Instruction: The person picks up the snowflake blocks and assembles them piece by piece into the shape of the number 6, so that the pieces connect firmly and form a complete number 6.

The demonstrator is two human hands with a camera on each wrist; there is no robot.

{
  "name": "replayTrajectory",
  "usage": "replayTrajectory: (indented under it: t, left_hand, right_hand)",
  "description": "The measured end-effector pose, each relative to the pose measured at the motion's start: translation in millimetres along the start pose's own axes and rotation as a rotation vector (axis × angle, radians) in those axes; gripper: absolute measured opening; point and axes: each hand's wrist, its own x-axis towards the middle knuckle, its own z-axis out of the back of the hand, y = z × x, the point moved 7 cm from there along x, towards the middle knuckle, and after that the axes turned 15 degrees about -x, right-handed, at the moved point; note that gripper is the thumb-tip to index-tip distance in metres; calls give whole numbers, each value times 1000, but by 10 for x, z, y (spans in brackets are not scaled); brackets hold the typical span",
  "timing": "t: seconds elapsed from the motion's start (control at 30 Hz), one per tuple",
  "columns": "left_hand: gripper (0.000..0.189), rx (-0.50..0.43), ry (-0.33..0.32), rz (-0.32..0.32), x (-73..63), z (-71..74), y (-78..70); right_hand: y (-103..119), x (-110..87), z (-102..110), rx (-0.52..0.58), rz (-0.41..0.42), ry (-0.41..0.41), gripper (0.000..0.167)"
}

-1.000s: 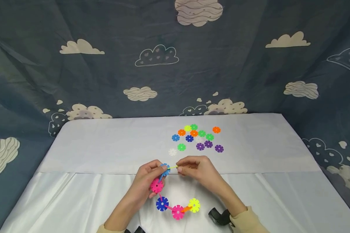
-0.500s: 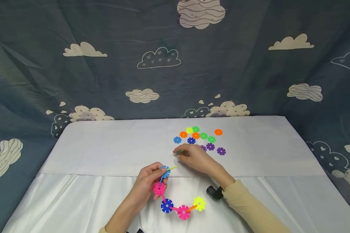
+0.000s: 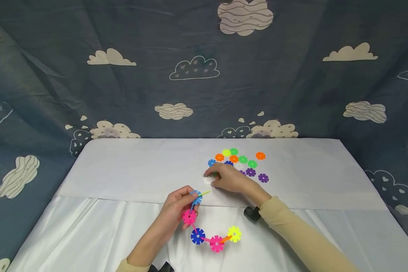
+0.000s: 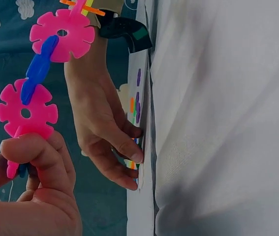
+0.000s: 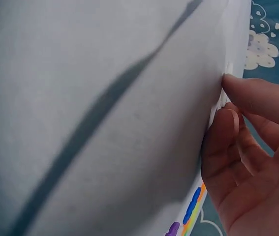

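Observation:
My left hand (image 3: 187, 199) holds a chain of snowflake discs (image 3: 207, 234) by its upper end, pinching near a light blue disc (image 3: 197, 197). Pink, blue, pink and yellow discs hang and curve down onto the white cloth. In the left wrist view the pink disc (image 4: 27, 112) sits just above my curled fingers (image 4: 41, 162). My right hand (image 3: 211, 178) reaches forward, and its thumb and forefinger pinch a white disc (image 3: 207, 181) lying flat on the table. The right wrist view shows those fingertips (image 5: 237, 88) at the white disc's edge (image 5: 224, 98).
Several loose discs (image 3: 243, 162) in orange, green, blue, purple and yellow lie just beyond my right hand. A white cloth (image 3: 122, 173) covers the table, with a fold line across the middle. A dark cloud-print curtain (image 3: 190, 68) hangs behind and at both sides.
My right hand left the chain's top end, moved forward to the loose discs and now pinches the white disc. The left hand keeps its hold on the chain.

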Motion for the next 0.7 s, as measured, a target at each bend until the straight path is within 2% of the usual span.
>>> replayTrajectory:
  t: [0.13, 0.4, 0.57, 0.7]
  left_hand:
    - [17, -3, 1, -3, 17, 28, -18]
    - [17, 5, -8, -5, 4, 64, -59]
    - [17, 16, -9, -13, -3, 60, -90]
    - [17, 19, -19, -14, -9, 62, -103]
  right_hand:
    - [-10, 22, -16, 2, -4, 10, 31]
    - [13, 27, -60, -62, 6, 45, 27]
    - [40, -19, -24, -32, -30, 29, 24]
    - [84, -145, 13, 18, -46, 16, 20]
